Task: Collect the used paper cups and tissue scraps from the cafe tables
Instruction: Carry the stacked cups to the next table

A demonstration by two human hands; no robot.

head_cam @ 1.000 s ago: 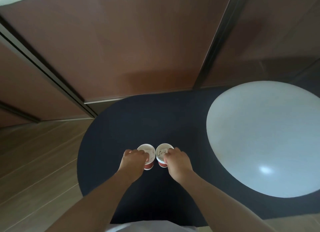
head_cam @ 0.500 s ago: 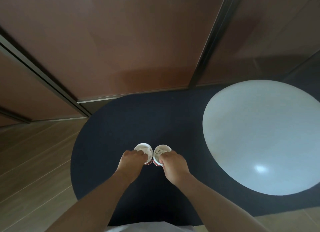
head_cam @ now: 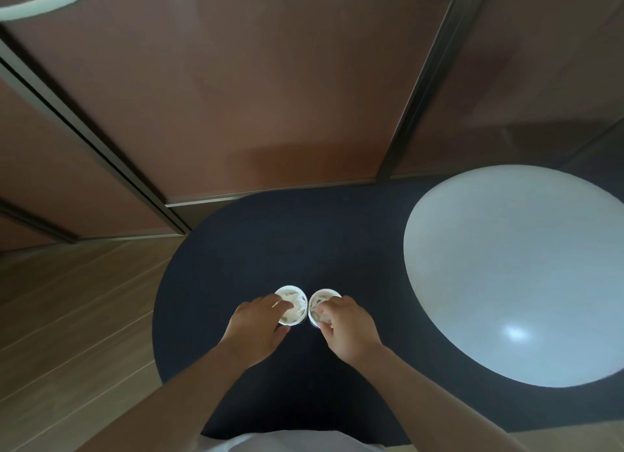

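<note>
Above a dark oval surface (head_cam: 270,242) beside a round white cafe table (head_cam: 506,282) at frame right, the left hand (head_cam: 256,330) and right hand (head_cam: 349,328) each gripped a white-rimmed paper cup by its rim, the left cup (head_cam: 289,287) and right cup (head_cam: 326,291) side by side at lower centre, stuffed with tissue scraps (head_cam: 294,308), seemingly to carry off together.

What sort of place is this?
Probably a cafe: round white table over a dark rug, and tissue-stuffed paper cups, left cup in the left hand, right cup in the right hand.

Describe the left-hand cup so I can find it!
Find the big white round table, then look left across the dark oval mat to two tissue-stuffed paper cups held side by side. The left cup is in the left hand, farther from the table than the right cup.
</note>
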